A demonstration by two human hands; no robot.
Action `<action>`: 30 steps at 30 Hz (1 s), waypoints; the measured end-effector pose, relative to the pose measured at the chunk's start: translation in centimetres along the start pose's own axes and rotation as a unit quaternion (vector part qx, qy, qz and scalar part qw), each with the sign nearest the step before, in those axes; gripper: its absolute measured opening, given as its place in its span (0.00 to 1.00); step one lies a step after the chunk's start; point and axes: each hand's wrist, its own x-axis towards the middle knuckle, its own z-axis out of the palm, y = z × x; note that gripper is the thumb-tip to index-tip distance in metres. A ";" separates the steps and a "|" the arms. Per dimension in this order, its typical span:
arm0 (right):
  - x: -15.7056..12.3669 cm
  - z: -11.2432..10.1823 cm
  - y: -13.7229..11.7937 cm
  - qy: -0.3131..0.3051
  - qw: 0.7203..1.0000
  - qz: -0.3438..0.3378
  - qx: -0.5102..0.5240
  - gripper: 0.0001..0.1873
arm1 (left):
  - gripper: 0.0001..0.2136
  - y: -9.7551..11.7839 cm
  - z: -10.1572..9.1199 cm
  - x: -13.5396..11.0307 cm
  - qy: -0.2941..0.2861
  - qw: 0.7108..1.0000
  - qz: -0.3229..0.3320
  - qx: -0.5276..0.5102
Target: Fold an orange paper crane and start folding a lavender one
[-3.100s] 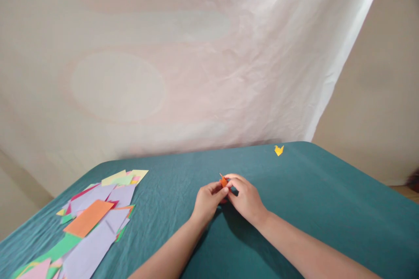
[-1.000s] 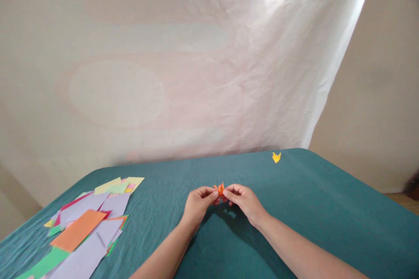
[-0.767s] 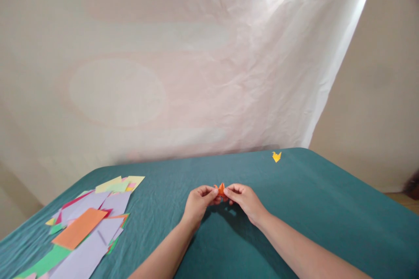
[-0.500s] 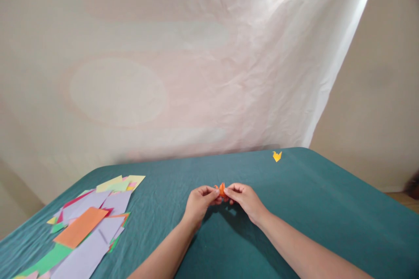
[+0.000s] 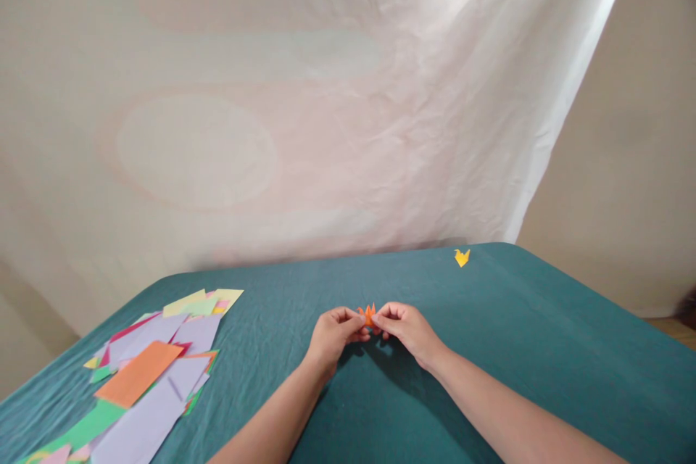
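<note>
Between my two hands is a small orange origami crane (image 5: 369,315), its pointed tips sticking up above my fingers. My left hand (image 5: 338,336) pinches its left side between thumb and fingers. On the other side, my right hand (image 5: 407,332) grips it the same way. The lower part of the crane is covered by my fingertips. Both hands are raised a little over the table, and their shadow falls on the cloth below.
A dark green cloth (image 5: 261,377) covers the table. Loose coloured paper sheets (image 5: 146,370) lie in a heap on the left. A yellow origami crane (image 5: 462,257) sits near the far edge at right. Behind hangs a pale sheet (image 5: 326,123).
The points of the orange crane show a little more spread apart. Both hands keep their pinch and hardly move; the whole view has shifted slightly.
</note>
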 end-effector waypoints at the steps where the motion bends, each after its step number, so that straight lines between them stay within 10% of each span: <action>1: 0.0 0.0 0.1 -0.001 1.000 0.000 0.000 0.18 | 0.13 0.0 0.0 0.0 0.001 1.000 -0.001 0.000; 30: 0.4 0.1 0.8 0.030 0.999 0.004 -0.036 0.12 | 0.08 -0.4 0.6 0.3 0.052 0.996 0.033 0.065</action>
